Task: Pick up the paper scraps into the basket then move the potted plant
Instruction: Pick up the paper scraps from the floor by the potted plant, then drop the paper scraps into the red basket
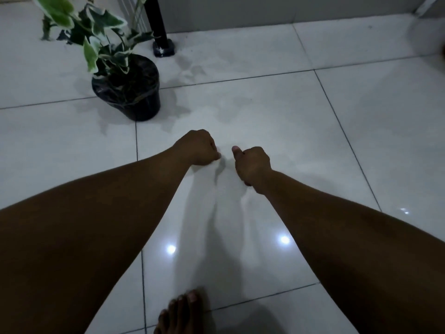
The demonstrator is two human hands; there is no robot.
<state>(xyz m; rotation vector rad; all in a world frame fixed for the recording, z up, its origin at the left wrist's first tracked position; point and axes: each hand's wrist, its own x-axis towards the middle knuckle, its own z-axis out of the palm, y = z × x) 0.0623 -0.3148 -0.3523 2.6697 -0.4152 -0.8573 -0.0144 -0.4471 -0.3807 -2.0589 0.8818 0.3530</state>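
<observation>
A potted plant [126, 89] with green-and-white leaves stands in a black pot on the white tiled floor at the upper left. My left hand [198, 148] is curled into a fist over the floor, below and to the right of the pot. Beside it my right hand [252, 165] is also curled, thumb pointing up. I see nothing held in either fist. No paper scraps and no basket show in this view.
A black post [159, 22] on a small foot stands just behind the plant, near the grey wall. My bare foot [180, 312] is at the bottom edge. White glossy tiles [313, 128] stretch to the right.
</observation>
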